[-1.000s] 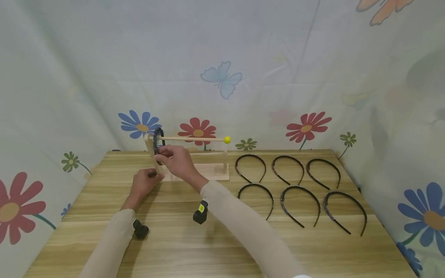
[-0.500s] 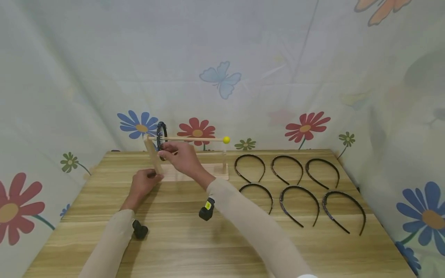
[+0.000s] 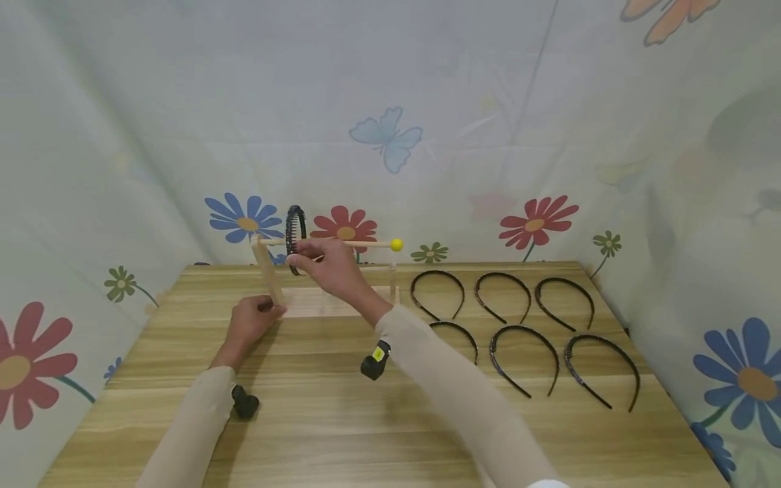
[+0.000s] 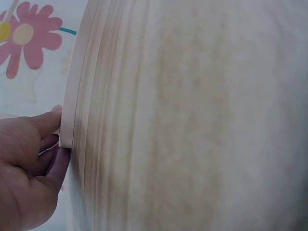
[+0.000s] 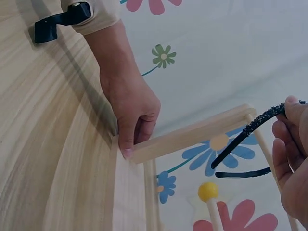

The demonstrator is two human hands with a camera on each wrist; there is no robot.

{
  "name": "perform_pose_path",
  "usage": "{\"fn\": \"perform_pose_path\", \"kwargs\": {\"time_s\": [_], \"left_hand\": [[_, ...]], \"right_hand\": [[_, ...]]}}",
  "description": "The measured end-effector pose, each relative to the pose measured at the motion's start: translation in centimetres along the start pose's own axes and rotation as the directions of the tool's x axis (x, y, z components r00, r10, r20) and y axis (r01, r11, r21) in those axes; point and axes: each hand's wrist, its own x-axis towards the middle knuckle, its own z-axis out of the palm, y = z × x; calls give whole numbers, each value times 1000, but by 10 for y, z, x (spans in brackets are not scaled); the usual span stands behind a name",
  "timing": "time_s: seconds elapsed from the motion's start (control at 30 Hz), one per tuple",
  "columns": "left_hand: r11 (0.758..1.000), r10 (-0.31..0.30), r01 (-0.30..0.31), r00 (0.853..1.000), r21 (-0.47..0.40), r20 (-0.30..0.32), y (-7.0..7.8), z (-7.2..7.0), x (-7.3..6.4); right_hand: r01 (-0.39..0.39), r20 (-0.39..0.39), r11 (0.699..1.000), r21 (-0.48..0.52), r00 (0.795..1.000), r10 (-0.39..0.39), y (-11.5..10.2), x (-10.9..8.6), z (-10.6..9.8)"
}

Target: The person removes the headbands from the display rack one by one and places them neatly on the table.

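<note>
In the head view, my right hand (image 3: pixel 337 270) pinches a black toothed headband (image 3: pixel 290 234) between thumb and fingers, holding it upright at the wooden stand's upper rod (image 3: pixel 373 243). The right wrist view shows the headband's (image 5: pixel 262 118) beaded outer side and its two free ends; the rod appears to run between its arms. My left hand (image 3: pixel 250 322) grips the left end of the stand's base (image 3: pixel 317 303), thumb on top, below the slanted post (image 3: pixel 267 271). Fingers (image 4: pixel 50 120) close on the board's edge in the left wrist view.
Several black headbands (image 3: pixel 525 328) lie in two rows on the right of the wooden table (image 3: pixel 293 420); my right forearm partly covers one. A yellow ball (image 3: pixel 396 245) caps the rod's right end. A flowered cloth (image 3: pixel 390 81) hangs behind the table.
My right hand and the headband have moved right and slightly up along the rod, away from the post. The left hand has stayed on the base.
</note>
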Motion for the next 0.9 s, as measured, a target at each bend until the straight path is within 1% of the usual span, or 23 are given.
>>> {"fn": "perform_pose_path", "kwargs": {"time_s": [0.13,0.3,0.4,0.53,0.9], "left_hand": [[1000,9,-9,1000,-2,-6,0,0,0],[1000,-7,7,1000,-9,5,1,-1,-1],[1000,-13,13,1000,-14,16,1,0,-1],[1000,-10,10,1000,-19,19,1,0,-1],[999,-21,22,999,-29,30,1,0,-1]], "right_hand": [[-18,5,1000,-5,1000,18,-2,1,-8],[-40,15,999,-14,999,40,-2,-1,-17],[-30,18,999,-18,999,30,-2,-2,-21],[0,2,1000,-28,1000,0,0,-4,-28],[6,-21,1000,-22,1000,-6,-2,-14,-55]]}}
